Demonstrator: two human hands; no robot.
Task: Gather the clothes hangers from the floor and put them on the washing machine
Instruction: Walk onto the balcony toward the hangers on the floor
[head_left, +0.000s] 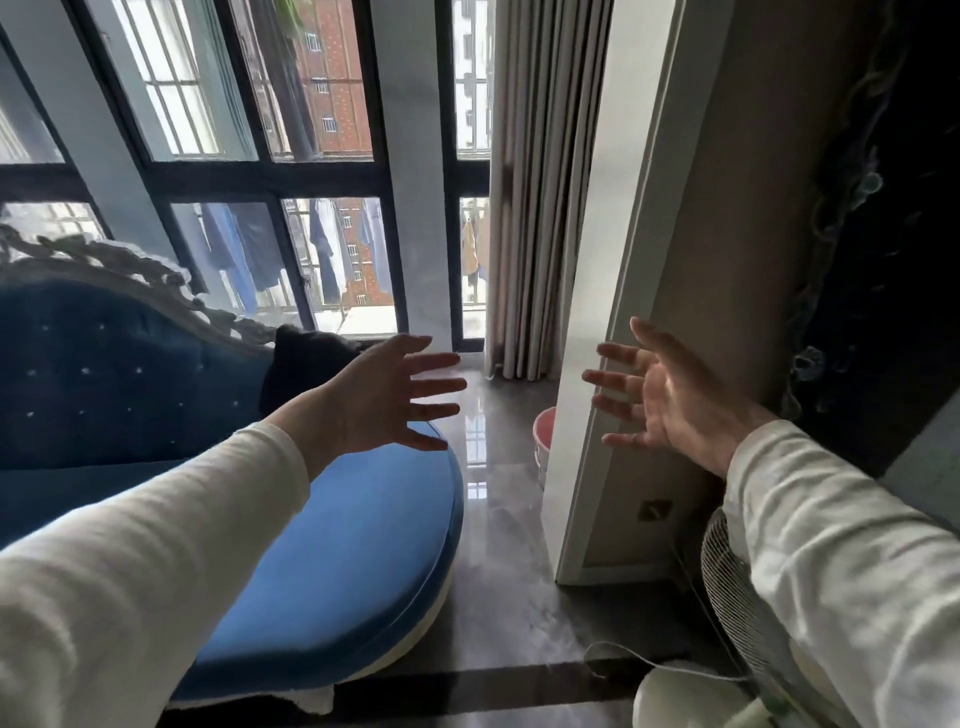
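No clothes hangers and no washing machine appear in the head view. My left hand (387, 397) is stretched out in front of me, fingers spread, holding nothing, above the end of a blue sofa. My right hand (660, 397) is raised to the right of it, palm turned inward, fingers apart and empty, in front of a white wall edge. Both arms wear cream long sleeves.
A blue sofa (332, 551) with a carved white frame fills the left. Grey glossy floor (498, 519) runs toward tall windows and a beige curtain (535, 208). A pink basin (545, 431) peeks from behind the white wall edge (587, 415). A white standing fan (727, 597) stands at lower right.
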